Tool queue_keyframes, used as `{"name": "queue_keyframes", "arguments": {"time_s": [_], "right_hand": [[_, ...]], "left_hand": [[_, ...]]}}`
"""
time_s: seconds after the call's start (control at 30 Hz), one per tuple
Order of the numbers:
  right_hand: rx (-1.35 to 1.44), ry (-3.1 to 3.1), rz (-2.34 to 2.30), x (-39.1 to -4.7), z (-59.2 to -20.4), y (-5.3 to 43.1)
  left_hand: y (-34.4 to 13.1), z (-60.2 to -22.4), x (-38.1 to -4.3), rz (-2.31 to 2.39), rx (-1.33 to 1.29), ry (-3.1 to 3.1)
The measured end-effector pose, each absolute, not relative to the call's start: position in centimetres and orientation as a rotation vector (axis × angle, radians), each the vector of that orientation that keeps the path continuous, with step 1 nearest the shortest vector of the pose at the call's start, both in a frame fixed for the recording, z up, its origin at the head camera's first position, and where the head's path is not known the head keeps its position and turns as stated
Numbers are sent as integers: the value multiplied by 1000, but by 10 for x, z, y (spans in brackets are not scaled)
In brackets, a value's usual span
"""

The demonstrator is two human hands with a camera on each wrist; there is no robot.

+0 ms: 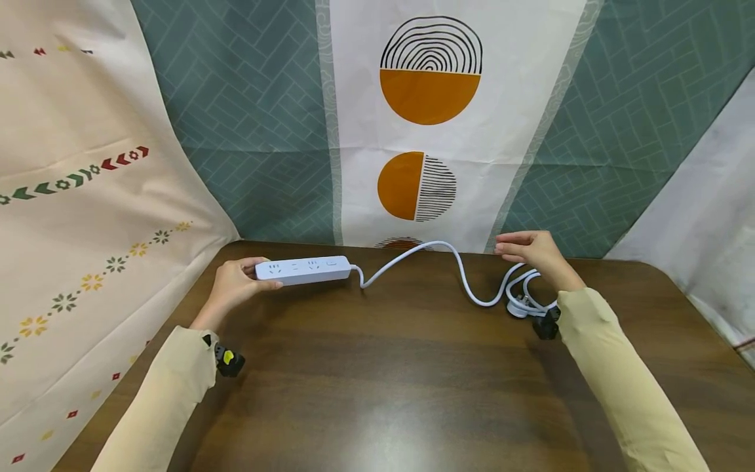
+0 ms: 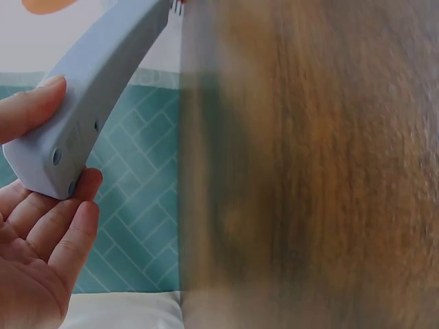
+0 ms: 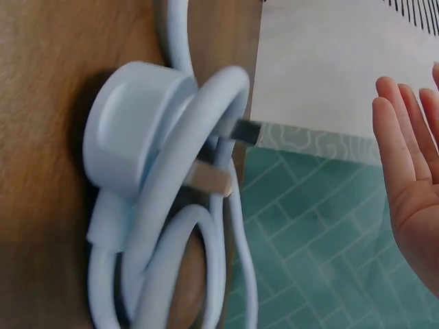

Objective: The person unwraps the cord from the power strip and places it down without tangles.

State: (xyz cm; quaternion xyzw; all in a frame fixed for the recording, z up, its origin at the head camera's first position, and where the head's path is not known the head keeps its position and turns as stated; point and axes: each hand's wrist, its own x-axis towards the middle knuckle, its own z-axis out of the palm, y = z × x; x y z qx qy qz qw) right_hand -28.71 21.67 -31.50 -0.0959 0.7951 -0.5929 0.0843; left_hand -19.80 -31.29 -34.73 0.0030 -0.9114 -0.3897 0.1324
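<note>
My left hand point(image 1: 231, 286) grips the left end of a white power strip point(image 1: 307, 270), its sockets facing up. In the left wrist view the thumb presses one side of the strip while the fingers point(image 2: 58, 226) support the other. From the strip's right end a white cord point(image 1: 429, 244) runs in waves to a loose coil at the right. The plug point(image 3: 130, 130) lies by the coil, its metal prongs showing in the right wrist view. Above the coil is my right hand point(image 1: 539, 254), holding nothing, its fingers extended toward the left.
The brown wooden table point(image 1: 377, 367) ends at the back against a hanging cloth point(image 1: 259, 131) with green panels and orange circles. A cream patterned cloth point(image 1: 77, 229) borders the left side, and pale cloth point(image 1: 714, 216) hangs at the right.
</note>
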Motion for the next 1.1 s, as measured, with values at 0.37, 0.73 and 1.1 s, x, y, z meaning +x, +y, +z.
{"name": "queue_keyframes", "arguments": {"time_s": [0.37,0.73,1.1], "right_hand": [[-270,2283,-1844,-282,-321,229],[-283,2333,-1800,-274,-323,232],[-279,2293,-1823,-268,-325,232]], "left_hand": [[-323,-352,-203,-1077,36,-2694],[-333,-353,-205,-932,47,-2865],[-337,-352,-204,-878,115,-3006]]}}
